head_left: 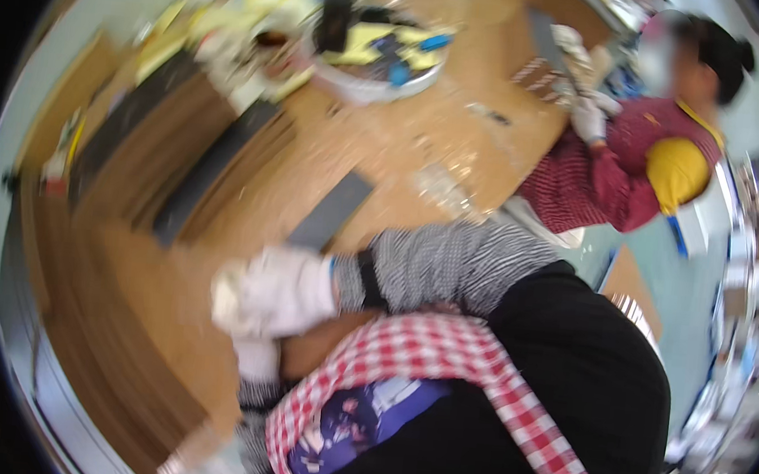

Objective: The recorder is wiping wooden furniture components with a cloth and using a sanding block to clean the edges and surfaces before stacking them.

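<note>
My right hand (pixel 280 293), in a white glove below a grey knit sleeve, is over the near part of the wooden table (pixel 153 294). Just below it, close to my body, is my left hand (pixel 257 360), also gloved in white and partly covered by the right. The hands touch or overlap, and motion blur smears their fingers. Whether either holds anything cannot be made out. A brown surface (pixel 311 350) shows between my right hand and the red checked apron (pixel 416 335). Beyond the right hand, a flat dark grey strip (pixel 331 210) lies on the table.
Stacked long brown boards (pixel 158 141) with dark grey strips fill the left side. At the back stands a round white tub (pixel 365 89) with tools and yellow pieces, beside piled gloves or cloths (pixel 242 53). Clear plastic (pixel 445 189) lies nearer. A person in maroon (pixel 612 158) works at the right.
</note>
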The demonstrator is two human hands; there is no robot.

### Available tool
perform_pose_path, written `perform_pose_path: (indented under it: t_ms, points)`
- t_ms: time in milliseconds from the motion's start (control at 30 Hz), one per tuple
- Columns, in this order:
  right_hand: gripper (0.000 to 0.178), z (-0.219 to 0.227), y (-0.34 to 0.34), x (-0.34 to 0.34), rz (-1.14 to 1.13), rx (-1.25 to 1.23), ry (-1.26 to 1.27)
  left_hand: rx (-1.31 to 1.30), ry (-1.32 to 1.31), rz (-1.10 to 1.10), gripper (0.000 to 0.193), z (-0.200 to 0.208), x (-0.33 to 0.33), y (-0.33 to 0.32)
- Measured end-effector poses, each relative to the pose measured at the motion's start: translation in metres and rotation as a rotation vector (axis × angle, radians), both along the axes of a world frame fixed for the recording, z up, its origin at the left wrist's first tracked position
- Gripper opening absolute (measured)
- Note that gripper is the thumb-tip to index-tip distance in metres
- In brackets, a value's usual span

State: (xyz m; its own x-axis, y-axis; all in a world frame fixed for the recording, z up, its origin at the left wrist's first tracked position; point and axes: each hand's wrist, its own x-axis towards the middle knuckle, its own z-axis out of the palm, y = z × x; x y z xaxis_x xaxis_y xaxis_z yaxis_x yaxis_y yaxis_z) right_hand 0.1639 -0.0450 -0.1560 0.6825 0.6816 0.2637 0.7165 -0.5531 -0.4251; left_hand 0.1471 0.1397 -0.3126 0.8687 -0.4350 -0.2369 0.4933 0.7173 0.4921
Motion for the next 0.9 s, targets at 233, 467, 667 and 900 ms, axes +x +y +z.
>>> perform_pose_path:
  t_ms: [233, 467, 667, 900]
  points:
    - [0.026, 0.033, -0.156, 0.0, -0.449, -0.084, 0.299, 0.627, -0.276, 0.03, 0.074, 0.097, -0.026, -0.04]
    - [0.034, 0.001, -0.227, 0.001, -0.853, -0.258, 0.112, 0.423, -0.195, 0.022, 0.065, 0.111, -0.022, -0.035]
    - [0.036, 0.001, -0.227, 0.003, -0.897, -0.314, 0.195, 0.648, -0.112, 0.063, 0.045, 0.116, -0.015, -0.041]
    - [0.038, 0.003, -0.223, -0.004, -0.926, -0.255, 0.145, 1.114, -1.117, 0.388, 0.044, 0.092, -0.014, -0.014]
